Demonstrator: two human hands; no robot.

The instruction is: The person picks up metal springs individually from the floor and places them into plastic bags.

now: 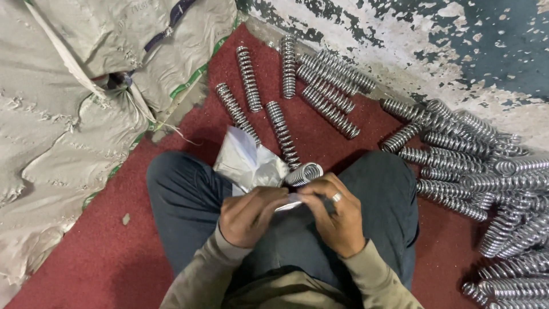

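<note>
a chrome coil spring (304,173) is held above the lap of a seated person, its open round end turned towards the camera. the left hand (250,215) is closed around the lower part of the spring together with a crumpled clear plastic bag (249,163), whose loose end stands up and away from the knuckles. the right hand (337,217) is clamped on the spring from the other side, fingers curled over its body, and a ring (337,197) is seen on one finger. the two hands are pressed close together, almost touching, just above the dark trousers (189,206) of the crossed legs. olive sleeves (197,283) are seen at both wrists.

the person is seated on a red floor (86,257). ahead of the knees, several more chrome springs (281,131) are laid loosely in a fan, none touching the hands. a tighter row of springs (329,86) is laid side by side near the wall. to the right, a large heap of springs (486,177) is piled against the right knee and is carried on down to the lower right corner. a peeling wall (434,51), with patches of dark green paint over bare plaster, is met by the floor at the top right. on the left, pale woven sacks (63,114) with green edging are slumped over the floor, and one is tied at its neck.
</note>
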